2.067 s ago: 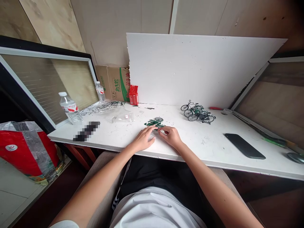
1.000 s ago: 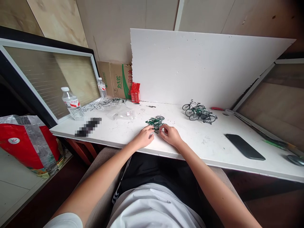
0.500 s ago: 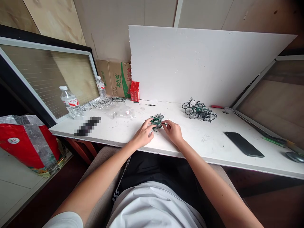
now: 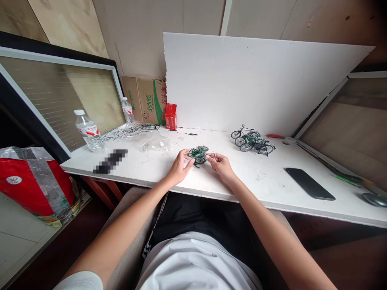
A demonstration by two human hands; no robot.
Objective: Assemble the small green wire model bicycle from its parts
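Note:
On the white table (image 4: 236, 181), near its front edge, a small green and black model bicycle (image 4: 198, 154) is between my hands. My left hand (image 4: 180, 166) closes on its left side, with the thumb and fingers at the frame. At its right side, my right hand (image 4: 219, 163) is closed, thumb and fingertips pinched at the edge of the bicycle. Whether a small separate part sits in that pinch is too fine to see. One wheel points toward the back of the table.
Several finished model bicycles (image 4: 252, 139) stand at the back right. A phone (image 4: 310, 183) and a mouse (image 4: 374, 199) lie at right. Water bottles (image 4: 90, 131), black part frames (image 4: 133, 131), a clear plastic bag (image 4: 154, 143) and a red box (image 4: 171, 117) are at left and back.
My left hand has shifted slightly left and its fingers have drawn in from over the bicycle to its left side. The bicycle shows more fully; my right hand stays at its right side.

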